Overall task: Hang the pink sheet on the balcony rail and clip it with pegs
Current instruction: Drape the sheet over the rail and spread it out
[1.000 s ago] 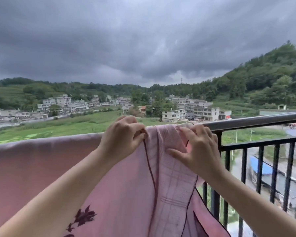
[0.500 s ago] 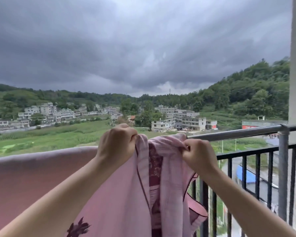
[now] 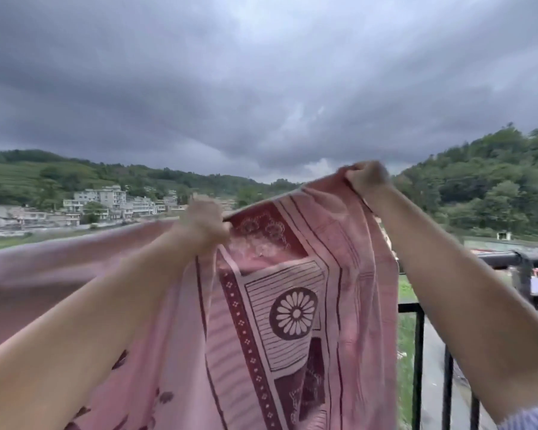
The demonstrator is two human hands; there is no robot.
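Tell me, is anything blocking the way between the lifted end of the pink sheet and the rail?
Nothing visible does. Both hands, left and right, hold the pink sheet above the bare rail.

Both bare arms reach forward and up from the lower corners. The left hand (image 3: 204, 226) is a closed fist, knuckles away from the camera, pinching cloth at its thumb side. The right hand (image 3: 367, 178) is raised higher and farther out, also clenched, its wrist bent slightly inward. The forearms angle toward each other, hands well apart. A striped sleeve (image 3: 531, 414) edge shows at the right elbow.
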